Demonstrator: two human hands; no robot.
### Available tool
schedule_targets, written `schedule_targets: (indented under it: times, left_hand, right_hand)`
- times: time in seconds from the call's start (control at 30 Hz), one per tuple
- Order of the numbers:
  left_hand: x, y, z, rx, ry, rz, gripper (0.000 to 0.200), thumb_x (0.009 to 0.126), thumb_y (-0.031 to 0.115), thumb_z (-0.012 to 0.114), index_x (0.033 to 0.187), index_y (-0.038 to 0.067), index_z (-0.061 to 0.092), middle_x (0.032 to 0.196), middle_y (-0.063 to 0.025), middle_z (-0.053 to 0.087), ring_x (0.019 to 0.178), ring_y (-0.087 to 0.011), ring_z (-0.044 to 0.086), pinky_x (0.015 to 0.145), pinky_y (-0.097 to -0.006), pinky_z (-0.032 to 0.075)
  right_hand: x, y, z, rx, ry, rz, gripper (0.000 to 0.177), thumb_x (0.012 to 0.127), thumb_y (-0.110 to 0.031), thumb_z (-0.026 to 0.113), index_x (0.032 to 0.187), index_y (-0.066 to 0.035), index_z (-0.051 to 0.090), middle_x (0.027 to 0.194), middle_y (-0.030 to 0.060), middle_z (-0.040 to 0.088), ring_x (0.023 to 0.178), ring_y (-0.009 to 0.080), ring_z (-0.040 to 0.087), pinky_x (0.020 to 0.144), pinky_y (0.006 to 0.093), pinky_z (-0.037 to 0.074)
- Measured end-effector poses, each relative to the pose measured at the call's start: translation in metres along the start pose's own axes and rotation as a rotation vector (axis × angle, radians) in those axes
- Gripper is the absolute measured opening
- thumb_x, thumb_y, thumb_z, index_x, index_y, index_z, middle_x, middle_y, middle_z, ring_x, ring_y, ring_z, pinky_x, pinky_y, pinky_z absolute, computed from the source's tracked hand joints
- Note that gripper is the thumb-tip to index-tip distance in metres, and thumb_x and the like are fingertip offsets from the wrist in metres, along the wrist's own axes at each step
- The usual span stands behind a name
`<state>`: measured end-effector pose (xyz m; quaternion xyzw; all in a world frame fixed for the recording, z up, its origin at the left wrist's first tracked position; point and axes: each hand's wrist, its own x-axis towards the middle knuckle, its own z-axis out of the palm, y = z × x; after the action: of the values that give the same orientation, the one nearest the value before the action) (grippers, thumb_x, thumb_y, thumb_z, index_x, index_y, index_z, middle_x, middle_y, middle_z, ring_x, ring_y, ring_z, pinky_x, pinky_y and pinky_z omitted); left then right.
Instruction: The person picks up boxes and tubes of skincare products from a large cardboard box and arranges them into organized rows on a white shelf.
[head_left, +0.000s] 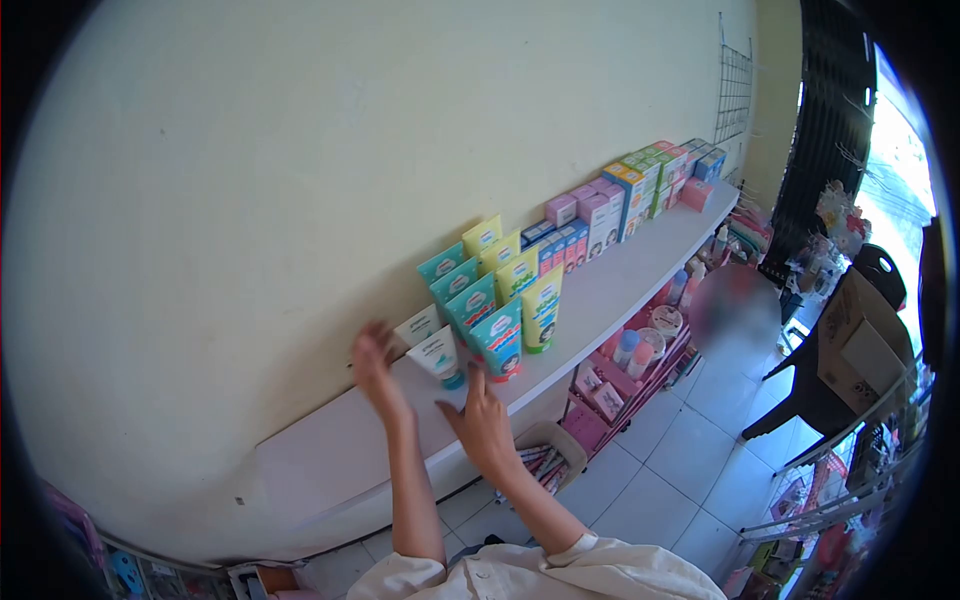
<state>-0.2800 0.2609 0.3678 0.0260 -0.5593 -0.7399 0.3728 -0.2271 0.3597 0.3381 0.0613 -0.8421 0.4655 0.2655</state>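
My left hand [374,368] is raised beside the white tubes, near the wall, with its fingers stretched up and slightly blurred; it holds nothing. Lower on the right, my right hand [482,425] has its index finger extended and thumb apart, the fingertip close to the base of the front teal tube [498,338]. Between both hands stands a white tube [435,354] on its teal cap, with another white tube [417,325] behind it. Teal tubes form a row next to them, and yellow tubes [541,305] stand in a row further right.
The white shelf [625,290] runs along the wall [300,150]. Small boxes [600,215] are stacked toward its far end. Below are a pink rack [625,385] of bottles and a bin [565,445]. On the tiled floor, a dark chair [790,400] holds a cardboard box [850,345].
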Motion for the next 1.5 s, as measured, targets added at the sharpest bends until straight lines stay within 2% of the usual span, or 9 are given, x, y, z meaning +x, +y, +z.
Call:
schedule_targets:
  times: [0.17, 0.27, 0.33, 0.5, 0.6, 0.67, 0.9, 1.3, 1.5]
  left_hand:
    - [-0.035, 0.054, -0.013, -0.144, 0.420, 0.409, 0.035, 0.086, 0.035, 0.036, 0.100, 0.004, 0.042, 0.098, -0.0074, 0.045, 0.089, -0.0158, 0.042, 0.076, -0.0291, 0.033]
    - [-0.072, 0.084, 0.016, -0.264, 0.385, 0.543, 0.027, 0.085, 0.030, 0.035, 0.091, 0.004, 0.041, 0.090, -0.0075, 0.043, 0.082, -0.0167, 0.040, 0.075, -0.0283, 0.031]
    - [-0.105, 0.081, 0.046, -0.429, 0.050, 0.601, 0.019, 0.084, 0.024, 0.035, 0.083, 0.005, 0.039, 0.082, -0.0080, 0.041, 0.077, -0.0175, 0.037, 0.069, -0.0297, 0.033]
    - [-0.208, 0.037, 0.166, -0.349, -0.451, 0.515, 0.009, 0.080, 0.013, 0.038, 0.082, 0.004, 0.039, 0.077, -0.0078, 0.038, 0.069, -0.0175, 0.039, 0.060, -0.0279, 0.037]
    - [-0.276, 0.011, 0.227, -0.305, -0.688, -0.052, 0.016, 0.079, 0.019, 0.048, 0.084, 0.005, 0.042, 0.077, -0.0065, 0.042, 0.067, -0.0153, 0.042, 0.055, -0.0260, 0.036]
    - [-0.312, -0.014, 0.263, -0.493, -0.914, -0.685, 0.013, 0.078, 0.006, 0.050, 0.090, 0.005, 0.044, 0.078, -0.0053, 0.048, 0.068, -0.0118, 0.046, 0.060, -0.0234, 0.039]
    - [-0.434, -0.095, 0.334, -0.142, -1.215, -1.412, 0.014, 0.078, 0.016, 0.053, 0.088, 0.009, 0.047, 0.078, -0.0020, 0.051, 0.067, -0.0106, 0.049, 0.059, -0.0231, 0.040]
    - [-0.588, -0.170, 0.577, -0.005, -1.450, -1.311, 0.014, 0.075, 0.017, 0.052, 0.086, 0.009, 0.047, 0.081, -0.0036, 0.054, 0.067, -0.0126, 0.050, 0.057, -0.0245, 0.038]
    - [-0.632, -0.164, 0.719, -0.083, -1.343, -0.963, 0.013, 0.076, 0.014, 0.050, 0.087, 0.008, 0.046, 0.077, -0.0012, 0.051, 0.065, -0.0106, 0.048, 0.058, -0.0232, 0.036]
  right_hand:
    - [-0.031, -0.013, -0.075, 0.062, -0.291, 0.029, 0.049, 0.071, -0.020, 0.063, 0.108, 0.001, 0.039, 0.080, 0.0189, 0.057, 0.062, 0.0289, 0.058, 0.058, 0.0349, 0.047]
    - [-0.029, 0.005, -0.131, 0.230, -0.677, 0.020, 0.042, 0.072, -0.024, 0.062, 0.103, -0.002, 0.046, 0.082, 0.0159, 0.059, 0.065, 0.0255, 0.060, 0.060, 0.0322, 0.048]
    - [-0.027, 0.026, -0.165, 0.256, -0.862, -0.022, 0.038, 0.074, -0.027, 0.060, 0.101, -0.003, 0.050, 0.084, 0.0154, 0.059, 0.067, 0.0244, 0.060, 0.060, 0.0310, 0.048]
    - [-0.037, 0.106, -0.248, 0.169, -0.677, 0.072, 0.034, 0.074, -0.023, 0.057, 0.099, 0.000, 0.049, 0.084, 0.0169, 0.058, 0.072, 0.0306, 0.058, 0.064, 0.0355, 0.045]
    - [-0.059, 0.136, -0.313, -0.015, -0.446, 0.205, 0.034, 0.074, -0.022, 0.059, 0.101, -0.003, 0.050, 0.083, 0.0152, 0.058, 0.072, 0.0241, 0.059, 0.063, 0.0324, 0.048]
    - [-0.067, 0.144, -0.361, -0.218, -0.174, 0.337, 0.032, 0.074, -0.022, 0.060, 0.098, -0.002, 0.051, 0.086, 0.0145, 0.059, 0.072, 0.0228, 0.059, 0.062, 0.0315, 0.048]
    - [-0.142, 0.222, -0.472, -0.349, 0.289, 0.760, 0.034, 0.075, -0.027, 0.060, 0.097, -0.002, 0.055, 0.090, 0.0122, 0.059, 0.073, 0.0214, 0.060, 0.061, 0.0286, 0.048]
    - [-0.126, 0.362, -0.645, -0.398, 0.682, 1.153, 0.036, 0.072, -0.032, 0.060, 0.094, -0.003, 0.057, 0.087, 0.0098, 0.061, 0.073, 0.0206, 0.061, 0.065, 0.0292, 0.047]
    - [-0.074, 0.395, -0.754, -0.440, 0.890, 1.090, 0.033, 0.073, -0.027, 0.061, 0.093, -0.002, 0.057, 0.087, 0.0135, 0.061, 0.073, 0.0226, 0.061, 0.065, 0.0297, 0.048]
